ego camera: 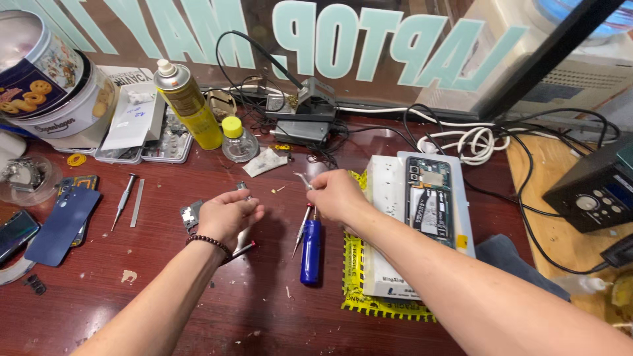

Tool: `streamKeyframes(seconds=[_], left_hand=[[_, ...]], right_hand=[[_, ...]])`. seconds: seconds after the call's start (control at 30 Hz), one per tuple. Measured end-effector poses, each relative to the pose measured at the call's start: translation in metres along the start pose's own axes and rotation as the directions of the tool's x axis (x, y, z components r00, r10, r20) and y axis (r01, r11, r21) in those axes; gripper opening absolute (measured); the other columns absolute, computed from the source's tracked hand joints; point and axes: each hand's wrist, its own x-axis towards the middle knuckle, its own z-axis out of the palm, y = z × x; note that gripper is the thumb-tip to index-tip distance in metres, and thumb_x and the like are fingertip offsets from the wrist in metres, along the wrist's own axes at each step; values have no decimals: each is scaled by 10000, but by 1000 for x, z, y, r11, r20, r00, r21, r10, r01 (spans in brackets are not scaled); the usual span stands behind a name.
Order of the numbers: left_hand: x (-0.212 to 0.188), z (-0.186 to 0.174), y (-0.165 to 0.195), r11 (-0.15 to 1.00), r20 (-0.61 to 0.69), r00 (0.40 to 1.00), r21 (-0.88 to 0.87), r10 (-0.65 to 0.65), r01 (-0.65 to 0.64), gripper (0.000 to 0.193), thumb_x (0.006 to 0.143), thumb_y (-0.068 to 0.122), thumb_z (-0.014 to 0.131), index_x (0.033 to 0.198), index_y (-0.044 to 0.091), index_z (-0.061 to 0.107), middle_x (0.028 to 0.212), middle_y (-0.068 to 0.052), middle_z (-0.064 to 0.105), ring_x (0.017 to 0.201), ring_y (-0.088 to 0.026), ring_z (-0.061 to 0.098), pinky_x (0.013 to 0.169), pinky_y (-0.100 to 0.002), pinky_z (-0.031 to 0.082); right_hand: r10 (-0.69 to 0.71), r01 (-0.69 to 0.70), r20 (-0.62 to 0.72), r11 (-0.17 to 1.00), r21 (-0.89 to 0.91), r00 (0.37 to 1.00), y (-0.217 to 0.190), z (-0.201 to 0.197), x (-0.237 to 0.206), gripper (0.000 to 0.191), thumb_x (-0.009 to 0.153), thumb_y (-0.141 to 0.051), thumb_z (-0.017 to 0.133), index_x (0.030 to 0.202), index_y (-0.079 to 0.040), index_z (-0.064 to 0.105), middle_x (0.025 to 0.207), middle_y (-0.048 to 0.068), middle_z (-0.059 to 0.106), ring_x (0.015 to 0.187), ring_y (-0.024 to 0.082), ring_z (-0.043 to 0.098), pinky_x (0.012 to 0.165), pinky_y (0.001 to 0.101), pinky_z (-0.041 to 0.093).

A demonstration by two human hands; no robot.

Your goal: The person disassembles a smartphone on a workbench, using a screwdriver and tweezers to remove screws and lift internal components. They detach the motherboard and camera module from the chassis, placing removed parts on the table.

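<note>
Hands over a dark red table (277, 310). The left hand (227, 214) is curled, its fingertips pinched on a small silvery part (241, 186) that stands up from the pinch, just above a small metal piece (190, 215) lying on the table. The right hand (336, 194) is closed on thin tweezers (302, 178), whose tips point left toward the left hand; the gap between the two is narrow. Directly below the right hand lie a blue-handled tool (310, 252) and a slim screwdriver (301, 231), long axes running near to far. To the right, an opened phone (428, 201) rests on a white pad (382, 264).
</note>
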Motion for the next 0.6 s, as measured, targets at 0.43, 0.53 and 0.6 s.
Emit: streamKeyframes(seconds=[0.43, 0.53, 0.6], left_hand=[[54, -48, -4, 915, -176, 978, 365, -115, 173, 164, 834, -87, 680, 948, 23, 636, 861, -148, 740, 682, -258, 745, 572, -367, 631], [51, -45, 0, 872, -200, 976, 459, -81, 167, 120, 839, -68, 686, 912, 21, 652, 826, -145, 746, 662, -241, 743, 559, -363, 626], [48, -42, 3, 800, -194, 980, 581, -42, 149, 82, 856, -40, 704, 892, -4, 641, 802, -143, 749, 652, -226, 740, 551, -359, 617]], right_hand=[[488, -525, 200, 817, 239, 850, 36, 104, 56, 204, 845, 16, 760, 978, 136, 662, 917, 215, 725, 674, 309, 767, 551, 388, 614], [483, -510, 181, 845, 162, 857, 31, 102, 52, 214, 850, -8, 768, 982, 128, 670, 928, 205, 728, 688, 299, 768, 553, 388, 615], [464, -485, 180, 869, 97, 867, 24, 95, 46, 228, 865, -54, 774, 993, 113, 688, 921, 191, 724, 676, 278, 757, 549, 391, 615]])
